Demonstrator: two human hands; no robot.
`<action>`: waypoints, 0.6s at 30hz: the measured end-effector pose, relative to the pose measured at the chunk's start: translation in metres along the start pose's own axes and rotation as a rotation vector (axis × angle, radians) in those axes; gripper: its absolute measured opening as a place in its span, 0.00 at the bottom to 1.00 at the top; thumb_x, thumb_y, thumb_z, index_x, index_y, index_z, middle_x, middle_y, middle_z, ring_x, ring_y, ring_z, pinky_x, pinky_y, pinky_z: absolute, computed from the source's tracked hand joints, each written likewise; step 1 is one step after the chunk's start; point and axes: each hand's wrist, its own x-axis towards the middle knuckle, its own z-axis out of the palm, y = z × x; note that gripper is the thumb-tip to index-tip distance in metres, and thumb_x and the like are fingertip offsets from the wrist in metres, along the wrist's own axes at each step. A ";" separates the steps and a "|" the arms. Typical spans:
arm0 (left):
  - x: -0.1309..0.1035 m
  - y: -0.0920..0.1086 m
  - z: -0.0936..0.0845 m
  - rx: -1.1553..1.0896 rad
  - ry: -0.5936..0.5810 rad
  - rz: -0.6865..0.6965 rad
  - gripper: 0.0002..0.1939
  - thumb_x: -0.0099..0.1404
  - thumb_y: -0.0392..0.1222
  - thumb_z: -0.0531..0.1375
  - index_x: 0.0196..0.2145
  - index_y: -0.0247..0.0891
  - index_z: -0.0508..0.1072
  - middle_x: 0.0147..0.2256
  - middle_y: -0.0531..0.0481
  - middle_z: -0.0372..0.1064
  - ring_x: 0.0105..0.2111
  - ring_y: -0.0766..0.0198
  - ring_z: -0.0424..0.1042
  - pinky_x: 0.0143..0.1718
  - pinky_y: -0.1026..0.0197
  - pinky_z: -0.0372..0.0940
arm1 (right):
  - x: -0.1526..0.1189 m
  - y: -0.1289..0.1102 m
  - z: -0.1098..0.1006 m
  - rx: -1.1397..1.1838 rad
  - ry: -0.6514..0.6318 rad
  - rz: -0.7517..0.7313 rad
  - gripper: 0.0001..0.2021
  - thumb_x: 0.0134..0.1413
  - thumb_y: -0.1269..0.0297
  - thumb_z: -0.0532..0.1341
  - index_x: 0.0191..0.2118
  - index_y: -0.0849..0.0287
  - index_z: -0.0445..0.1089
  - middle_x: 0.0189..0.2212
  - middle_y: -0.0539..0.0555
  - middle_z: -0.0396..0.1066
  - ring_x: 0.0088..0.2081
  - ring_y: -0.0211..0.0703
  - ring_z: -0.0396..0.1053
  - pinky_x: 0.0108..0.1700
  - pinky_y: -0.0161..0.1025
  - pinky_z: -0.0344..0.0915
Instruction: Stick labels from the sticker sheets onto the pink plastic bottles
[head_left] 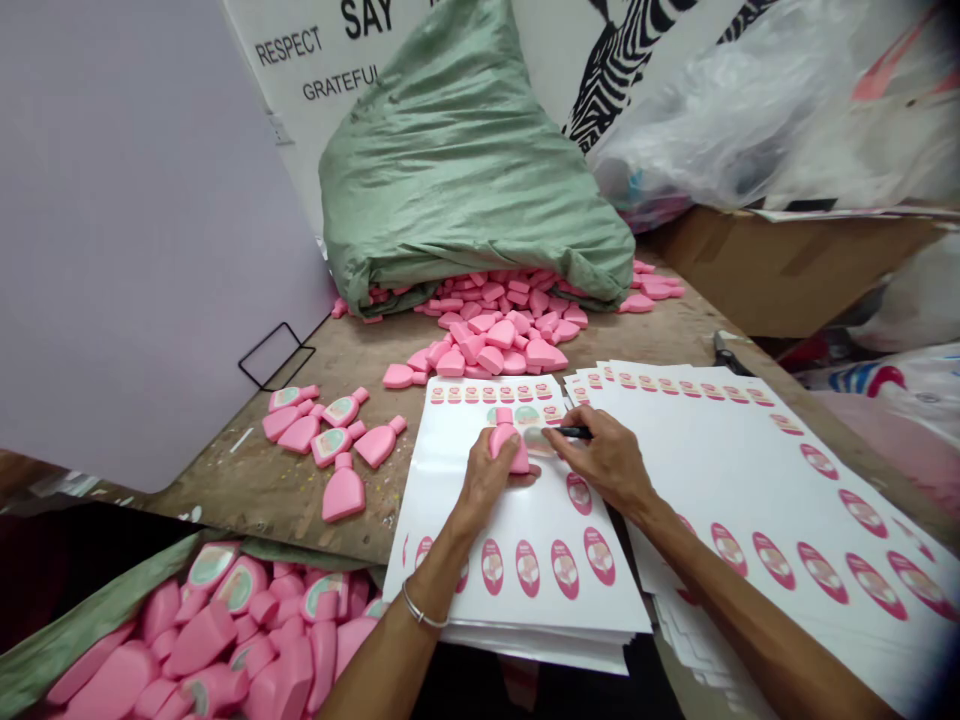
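My left hand [484, 472] is closed on a small pink toy bottle [509, 447], cap upward, over a stack of white sticker sheets [517, 520]. My right hand [606, 458] grips a slim black pen-like tool [573, 432]; its exact kind does not show. By the right fingertips, beside the bottle, is a pale oval label [537, 440]; I cannot tell whether it is held or still on the sheet. Round green labels and pink oval ones are printed on the sheet. Left of the stack lie several pink bottles [344, 490], some with green labels.
A green cloth sack [472, 170] spills a heap of pink bottles [502, 335] at the back. A second sticker stack [705, 460] lies right. Below the table's front edge, a sack holds more bottles [202, 640]. A black wire stand [276, 358] is left; a cardboard box [787, 260] is right.
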 end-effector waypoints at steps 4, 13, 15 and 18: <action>-0.006 0.007 0.000 -0.164 -0.018 -0.048 0.26 0.59 0.60 0.58 0.41 0.32 0.68 0.30 0.47 0.68 0.25 0.62 0.73 0.28 0.56 0.73 | -0.001 -0.017 -0.018 0.355 -0.049 0.191 0.17 0.50 0.48 0.60 0.33 0.59 0.70 0.26 0.50 0.70 0.27 0.38 0.65 0.30 0.35 0.62; -0.024 0.028 0.006 -0.280 -0.081 -0.112 0.28 0.64 0.59 0.50 0.43 0.29 0.72 0.33 0.41 0.74 0.30 0.57 0.75 0.32 0.52 0.73 | -0.010 -0.050 -0.016 0.515 -0.186 0.172 0.15 0.49 0.51 0.62 0.35 0.58 0.76 0.33 0.53 0.76 0.34 0.46 0.72 0.36 0.40 0.68; -0.025 0.029 0.006 -0.284 -0.077 -0.109 0.27 0.64 0.59 0.50 0.42 0.29 0.72 0.33 0.41 0.74 0.30 0.57 0.75 0.33 0.51 0.73 | -0.010 -0.051 -0.016 0.525 -0.187 0.170 0.15 0.49 0.52 0.62 0.35 0.58 0.76 0.33 0.53 0.76 0.34 0.46 0.72 0.37 0.40 0.68; -0.027 0.031 0.006 -0.284 -0.068 -0.107 0.27 0.65 0.58 0.50 0.41 0.29 0.72 0.33 0.40 0.74 0.31 0.56 0.75 0.33 0.51 0.73 | -0.011 -0.052 -0.016 0.540 -0.186 0.169 0.15 0.50 0.52 0.62 0.35 0.59 0.76 0.33 0.53 0.76 0.35 0.46 0.72 0.37 0.40 0.68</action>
